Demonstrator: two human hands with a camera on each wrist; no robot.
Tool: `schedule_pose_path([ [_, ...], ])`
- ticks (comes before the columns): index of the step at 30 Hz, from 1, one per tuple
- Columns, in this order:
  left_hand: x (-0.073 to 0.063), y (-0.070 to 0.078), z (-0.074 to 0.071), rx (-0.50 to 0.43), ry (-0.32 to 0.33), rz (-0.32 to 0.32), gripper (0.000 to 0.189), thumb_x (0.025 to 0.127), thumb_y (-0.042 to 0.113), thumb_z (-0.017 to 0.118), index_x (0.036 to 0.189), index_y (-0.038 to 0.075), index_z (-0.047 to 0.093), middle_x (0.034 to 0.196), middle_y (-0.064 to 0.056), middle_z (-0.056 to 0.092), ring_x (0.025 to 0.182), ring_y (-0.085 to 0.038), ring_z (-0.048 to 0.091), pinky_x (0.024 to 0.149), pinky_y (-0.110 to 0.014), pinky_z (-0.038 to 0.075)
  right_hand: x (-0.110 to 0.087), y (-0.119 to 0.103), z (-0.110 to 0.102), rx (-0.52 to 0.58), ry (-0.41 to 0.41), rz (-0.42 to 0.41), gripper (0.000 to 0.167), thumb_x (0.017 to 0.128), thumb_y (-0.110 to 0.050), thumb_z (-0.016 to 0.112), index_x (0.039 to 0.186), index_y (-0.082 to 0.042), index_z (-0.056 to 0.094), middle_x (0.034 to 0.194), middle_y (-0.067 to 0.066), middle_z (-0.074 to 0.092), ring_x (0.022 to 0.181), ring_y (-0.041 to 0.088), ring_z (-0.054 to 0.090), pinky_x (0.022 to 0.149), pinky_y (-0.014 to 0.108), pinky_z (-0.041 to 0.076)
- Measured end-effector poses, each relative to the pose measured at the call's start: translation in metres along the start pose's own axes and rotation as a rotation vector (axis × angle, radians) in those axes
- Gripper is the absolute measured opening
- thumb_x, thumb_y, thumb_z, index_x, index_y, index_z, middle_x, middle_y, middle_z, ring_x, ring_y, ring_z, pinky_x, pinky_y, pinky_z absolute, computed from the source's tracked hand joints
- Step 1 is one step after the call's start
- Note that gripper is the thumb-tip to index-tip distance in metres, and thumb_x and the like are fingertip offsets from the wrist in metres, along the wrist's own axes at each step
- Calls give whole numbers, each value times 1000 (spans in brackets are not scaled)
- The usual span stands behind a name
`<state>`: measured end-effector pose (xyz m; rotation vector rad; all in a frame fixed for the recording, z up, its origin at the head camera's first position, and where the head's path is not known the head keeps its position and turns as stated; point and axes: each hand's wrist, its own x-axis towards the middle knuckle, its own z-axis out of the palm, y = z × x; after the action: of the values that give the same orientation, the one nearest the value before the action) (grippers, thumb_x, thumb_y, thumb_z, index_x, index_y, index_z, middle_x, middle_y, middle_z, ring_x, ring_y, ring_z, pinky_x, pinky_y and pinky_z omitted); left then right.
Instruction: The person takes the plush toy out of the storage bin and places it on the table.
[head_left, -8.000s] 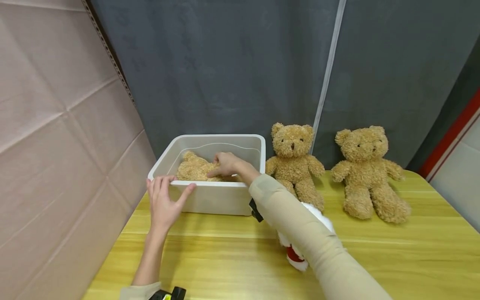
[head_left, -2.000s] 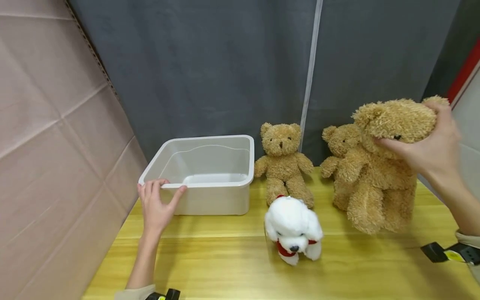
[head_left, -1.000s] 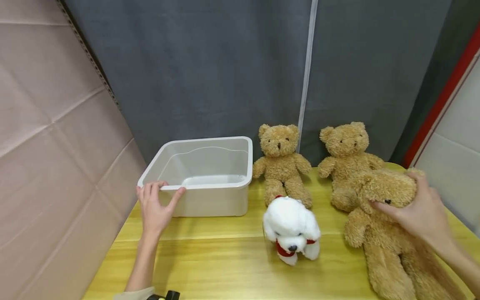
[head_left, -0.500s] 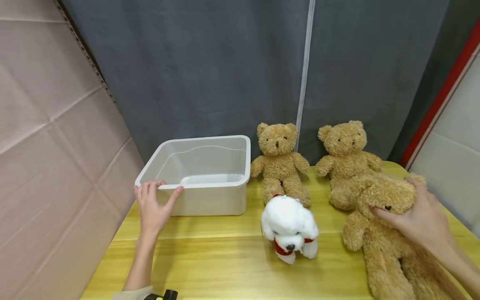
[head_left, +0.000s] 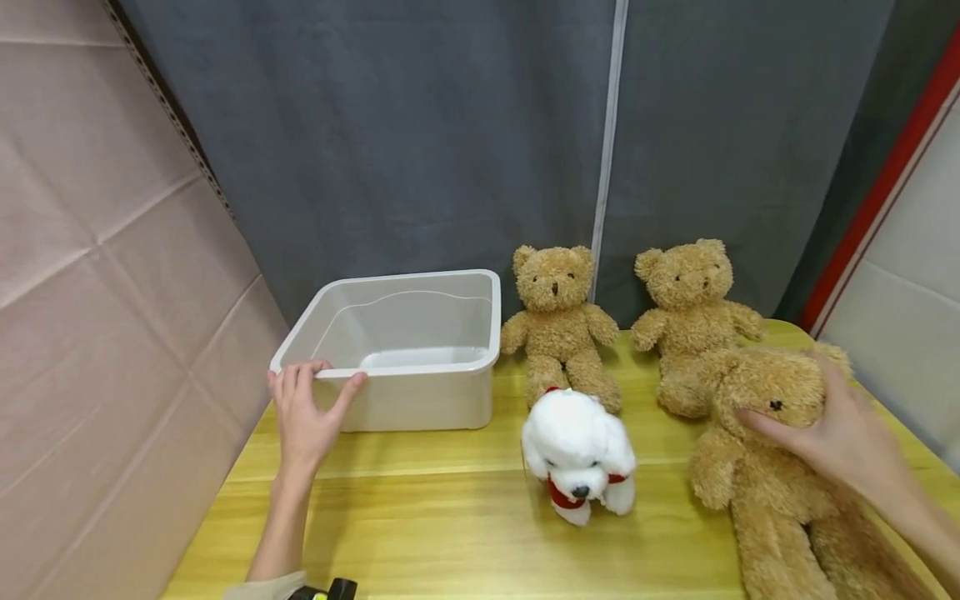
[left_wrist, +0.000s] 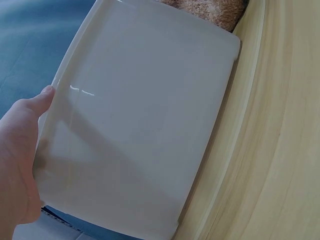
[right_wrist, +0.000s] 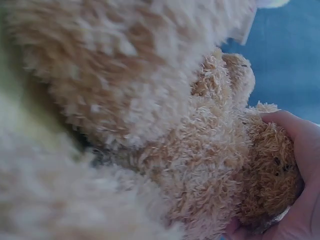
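A light grey plastic storage bin (head_left: 427, 402) sits at the back left with its inside bare. My left hand (head_left: 303, 421) holds its near rim, fingers over the edge and thumb outside; the left wrist view shows the same grip from beside the bin wall (left_wrist: 135, 110). At the right, my right hand (head_left: 851, 425) grips a light brown teddy bear (head_left: 772, 492) by the head, its thumb across the face near one eye. The bear sits upright on the table, facing forward. In the right wrist view its fur (right_wrist: 200, 165) fills most of the picture.
Two similar teddy bears, one middle (head_left: 558, 333) and one right (head_left: 690, 308), sit against the grey curtain (head_left: 390, 150). In front of the middle one stands a white plush dog (head_left: 577, 450) with a red collar. The wooden table (head_left: 420, 533) meets a pinkish wall covering (head_left: 112, 333) at left.
The teddy bear left the bin, crossed to the right in my right hand, and came down at the table's right front. Lately it has barely moved. My left hand stays on the rim.
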<state>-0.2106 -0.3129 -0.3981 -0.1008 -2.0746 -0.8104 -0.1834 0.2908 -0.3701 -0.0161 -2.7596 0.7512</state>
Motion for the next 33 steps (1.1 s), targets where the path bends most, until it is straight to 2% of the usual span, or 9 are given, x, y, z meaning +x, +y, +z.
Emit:
schedule_pose_path([
  [8, 2, 0, 1, 9, -8, 5, 49, 79, 30, 82, 107, -4, 59, 107, -23, 54, 116, -44, 44, 123, -55, -2, 6, -5, -6, -69, -40, 20, 122, 81, -64, 74, 157, 6, 8, 119, 55, 42, 72, 54, 59, 52, 54, 48],
  [11, 3, 0, 1, 15, -9, 4, 49, 79, 30, 82, 107, -4, 59, 107, -22, 54, 116, -43, 45, 123, -55, -2, 4, -9, -5, -83, -49, 17, 122, 82, -65, 72, 158, 4, 5, 87, 40, 56, 54, 34, 55, 45, 44, 44],
  [15, 5, 0, 1, 19, -22, 6, 50, 79, 31, 81, 107, -5, 60, 108, -22, 54, 115, -44, 45, 123, -55, -1, 2, -12, -5, -94, -115, 40, 124, 85, -68, 66, 158, 3, -6, 60, 11, 49, 46, 23, 46, 43, 34, 34],
  [18, 6, 0, 0, 20, -26, 9, 51, 79, 31, 81, 107, -6, 60, 107, -23, 54, 115, -44, 45, 123, -56, -1, 5, -13, -7, -92, -151, 42, 123, 86, -69, 64, 157, 5, -4, 63, 11, 49, 47, 24, 46, 44, 34, 34],
  [20, 7, 0, 0, 21, -26, 11, 51, 79, 30, 81, 107, -6, 60, 107, -23, 54, 114, -45, 45, 123, -56, -1, 9, -13, -7, -90, -148, 29, 122, 85, -68, 66, 156, 7, 1, 74, 23, 52, 54, 31, 50, 45, 38, 37],
  [23, 7, -1, -1, 27, -28, 10, 50, 79, 30, 82, 107, -5, 60, 106, -22, 54, 113, -43, 47, 123, -55, -1, 12, -13, -8, -99, -127, 28, 120, 85, -67, 67, 156, 8, 6, 106, 51, 46, 83, 59, 51, 53, 59, 44],
  [26, 5, -2, 0, 27, -25, 14, 48, 80, 30, 82, 108, -3, 62, 107, -21, 55, 112, -41, 48, 123, -55, 0, 13, -12, -6, -99, -71, 19, 115, 84, -67, 68, 156, 4, 13, 130, 58, 25, 109, 72, 32, 68, 75, 37],
  [28, 5, -2, 0, 26, -19, 18, 49, 80, 30, 82, 111, -1, 62, 108, -21, 56, 113, -41, 48, 123, -55, 0, 13, -13, -5, -101, -22, -1, 111, 83, -66, 69, 156, 2, 19, 120, 53, 37, 106, 69, 35, 67, 72, 36],
  [33, 4, 0, -2, 53, 6, 55, 51, 82, 30, 79, 119, -1, 63, 116, -22, 59, 117, -42, 50, 123, -56, 0, 19, -16, -8, -101, 23, -32, 107, 85, -63, 69, 156, 1, 22, 120, 51, 41, 103, 68, 40, 69, 74, 39],
])
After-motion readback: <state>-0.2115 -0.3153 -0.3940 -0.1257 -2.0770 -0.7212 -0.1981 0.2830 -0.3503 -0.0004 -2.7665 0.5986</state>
